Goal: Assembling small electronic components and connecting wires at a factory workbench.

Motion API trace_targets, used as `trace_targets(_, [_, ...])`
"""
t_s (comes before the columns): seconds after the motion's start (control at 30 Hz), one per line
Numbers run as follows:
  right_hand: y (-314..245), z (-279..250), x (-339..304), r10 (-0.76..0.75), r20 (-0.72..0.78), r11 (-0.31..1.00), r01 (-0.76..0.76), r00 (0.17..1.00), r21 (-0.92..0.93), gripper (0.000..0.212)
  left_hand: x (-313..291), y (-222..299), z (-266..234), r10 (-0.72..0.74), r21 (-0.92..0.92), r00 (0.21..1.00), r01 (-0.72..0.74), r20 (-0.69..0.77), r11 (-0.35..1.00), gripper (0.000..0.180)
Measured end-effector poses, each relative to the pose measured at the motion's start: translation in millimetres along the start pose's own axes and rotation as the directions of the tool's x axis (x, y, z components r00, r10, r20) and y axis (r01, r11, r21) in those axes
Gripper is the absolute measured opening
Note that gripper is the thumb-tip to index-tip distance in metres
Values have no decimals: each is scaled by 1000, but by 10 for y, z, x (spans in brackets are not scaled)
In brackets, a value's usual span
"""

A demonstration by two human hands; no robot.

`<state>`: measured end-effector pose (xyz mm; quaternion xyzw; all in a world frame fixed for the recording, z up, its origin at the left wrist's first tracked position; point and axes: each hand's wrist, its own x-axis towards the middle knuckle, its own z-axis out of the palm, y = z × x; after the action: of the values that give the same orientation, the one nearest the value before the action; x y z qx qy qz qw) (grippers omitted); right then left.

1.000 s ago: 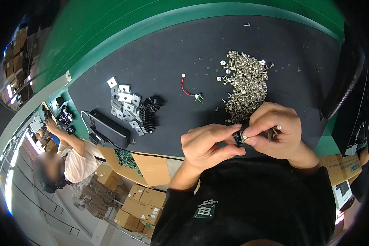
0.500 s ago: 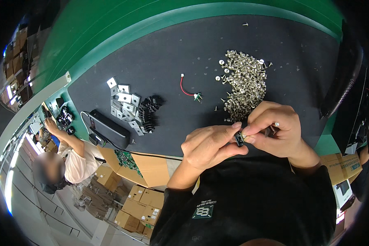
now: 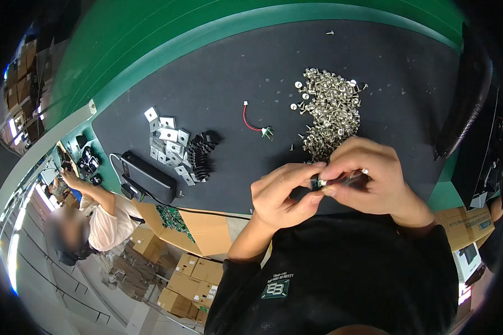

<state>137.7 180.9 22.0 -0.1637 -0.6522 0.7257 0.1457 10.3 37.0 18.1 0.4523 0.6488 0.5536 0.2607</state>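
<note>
The black part [image 3: 315,182] sits just right of the frame's centre, pinched between my two hands. My left hand [image 3: 282,196] has its fingers closed on it; my right hand [image 3: 373,177] grips its right end, a red wire [image 3: 343,180] running toward that palm. I can't tell its long axis. Screws [image 3: 332,106] lie above; plates [image 3: 170,139] sit left on the surface [image 3: 235,61].

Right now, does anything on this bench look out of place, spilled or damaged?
One lone screw lies near the far edge of the dark benchtop, well apart from the screw pile, so it looks stray. Nothing else stands out; the small black part at the left hand is too covered to judge for damage.
</note>
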Motion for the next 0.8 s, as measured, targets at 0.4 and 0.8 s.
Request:
trace_targets(0.4, [32,-96,-21,-187,76,976,193,979,-95,23,-270,1,-166,-489,-686,872,335,-34,646,20])
trace_targets(0.8, [61,85,-58,-119,206,784,219,971,-581,37,-266,129,-267,-471,-295,882,450,-1,843,20])
